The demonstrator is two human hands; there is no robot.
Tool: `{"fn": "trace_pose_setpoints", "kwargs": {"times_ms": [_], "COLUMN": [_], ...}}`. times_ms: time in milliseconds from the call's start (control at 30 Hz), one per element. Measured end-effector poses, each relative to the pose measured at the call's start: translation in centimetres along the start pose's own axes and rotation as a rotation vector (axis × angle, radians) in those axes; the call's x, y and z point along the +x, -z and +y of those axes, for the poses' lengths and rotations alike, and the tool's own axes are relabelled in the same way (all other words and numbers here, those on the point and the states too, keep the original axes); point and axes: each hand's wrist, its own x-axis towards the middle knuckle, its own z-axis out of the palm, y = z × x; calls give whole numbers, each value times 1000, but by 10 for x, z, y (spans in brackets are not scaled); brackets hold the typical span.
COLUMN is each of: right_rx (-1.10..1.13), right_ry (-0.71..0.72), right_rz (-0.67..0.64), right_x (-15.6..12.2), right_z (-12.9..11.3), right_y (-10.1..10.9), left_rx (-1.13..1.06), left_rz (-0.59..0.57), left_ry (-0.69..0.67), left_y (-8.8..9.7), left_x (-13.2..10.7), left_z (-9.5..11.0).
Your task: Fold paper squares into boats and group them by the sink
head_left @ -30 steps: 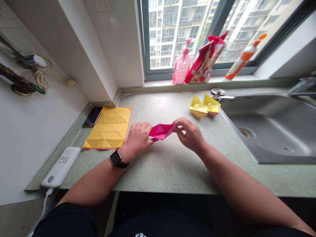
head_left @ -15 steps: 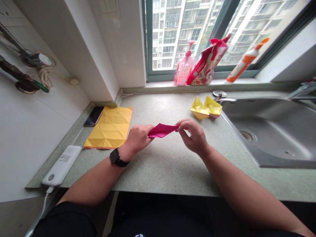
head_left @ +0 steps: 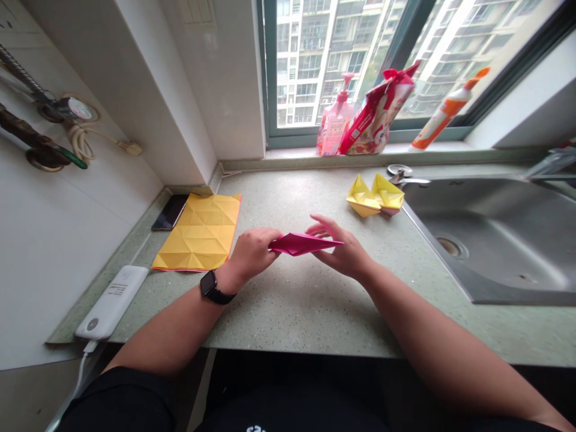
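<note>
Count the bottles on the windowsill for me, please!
I see 2: a pink pump bottle left of the red bag, and an orange-and-white bottle right of it. Another could be hidden behind the bag.

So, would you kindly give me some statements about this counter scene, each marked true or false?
1. The left hand grips one end of the folded pink paper. True.
2. The watch is on the right wrist. False: the watch is on the left wrist.
3. Two yellow folded shapes sit beside the sink. True.
4. The pump bottle stands in the sink. False: the pump bottle stands on the window ledge.
5. The creased yellow paper lies next to the phone. True.
</note>
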Motion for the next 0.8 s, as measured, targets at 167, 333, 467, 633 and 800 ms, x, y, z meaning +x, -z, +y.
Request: {"fn": "trace_pose_setpoints", "kwargs": {"times_ms": [167,333,467,633,800], "right_rx": [17,39,109,380,472], "right_ry": [44,48,-45,-271,-468], "right_rz": [-101,-133,-94,-89,-124], "right_x": [4,3,0,-2,-1], "right_z": [1,-2,-1,-1,-1], "right_y": [1,-1,-3,-7,-15], "left_rx": [-27,-1,20,168,155], "left_rz": [-88,-154,-194,-199,-182], "left_ry": [-89,-118,-57,40,32], "left_y": [-3,-3,1,4,0], "left_x": [-1,-1,-1,0,0], "left_z": [3,7,13,15,14]}}
